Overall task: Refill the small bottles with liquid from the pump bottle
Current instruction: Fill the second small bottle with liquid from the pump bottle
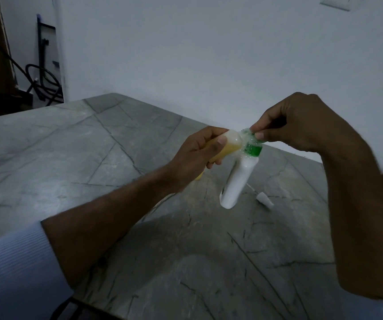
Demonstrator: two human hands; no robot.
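Holding both mid-frame above the tabletop (75, 144): your left hand (195, 155) wraps the small yellow bottle (224, 148), long axis tilted, mouth pointing right; your right hand (301, 123) pinches the green pump head (253, 148) of the white pump bottle (234, 183), nozzle touching that mouth. Loose white cap (264, 199) lies lower right.

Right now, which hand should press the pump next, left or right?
Right. The right hand already pinches the green pump head of the white bottle, while the left hand is occupied gripping the small yellow bottle against the nozzle.
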